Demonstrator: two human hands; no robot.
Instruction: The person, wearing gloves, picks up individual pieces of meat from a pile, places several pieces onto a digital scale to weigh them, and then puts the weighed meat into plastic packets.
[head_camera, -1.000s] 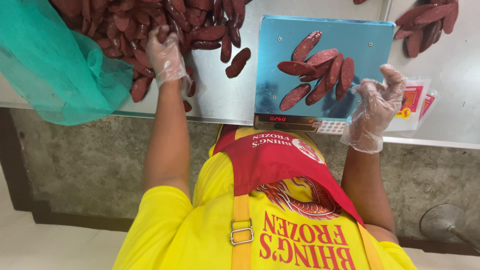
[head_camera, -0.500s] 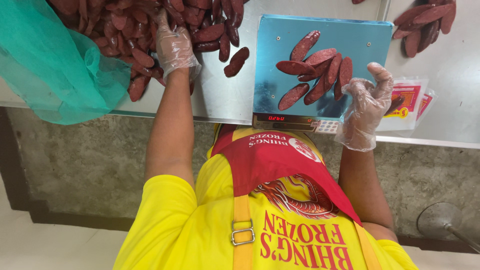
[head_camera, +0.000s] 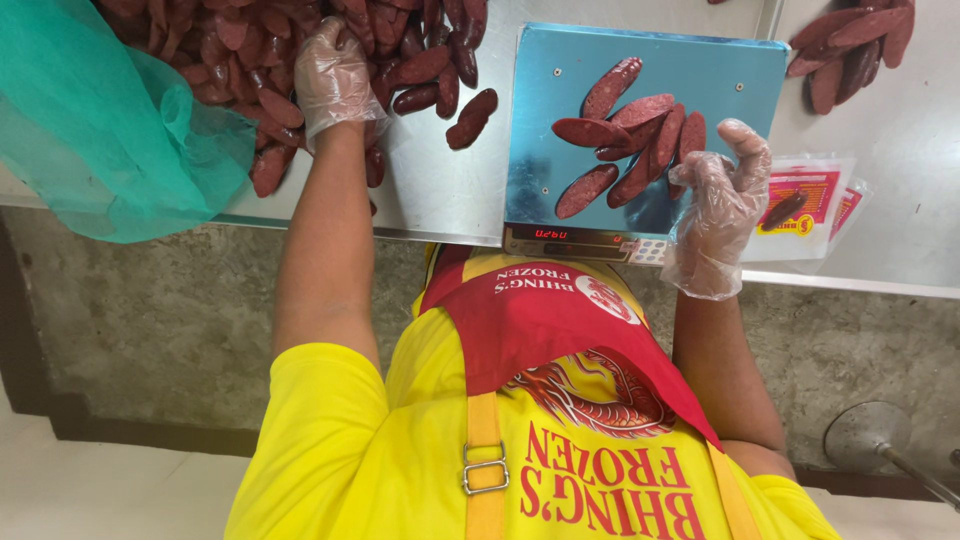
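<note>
Gloved left hand (head_camera: 335, 75) among sausages (head_camera: 250, 60) (dark red), right hand (head_camera: 722, 190) beside scale tray (head_camera: 560, 70)

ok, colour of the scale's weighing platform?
Light blue, shiny, on the scale platform under the dark red sausages; clearest in the head view.

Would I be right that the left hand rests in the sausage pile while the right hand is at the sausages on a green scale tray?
Not quite: the head view shows the scale tray is blue, not green. The left hand does rest in the sausage pile, and the right hand is at the sausages there.
</note>
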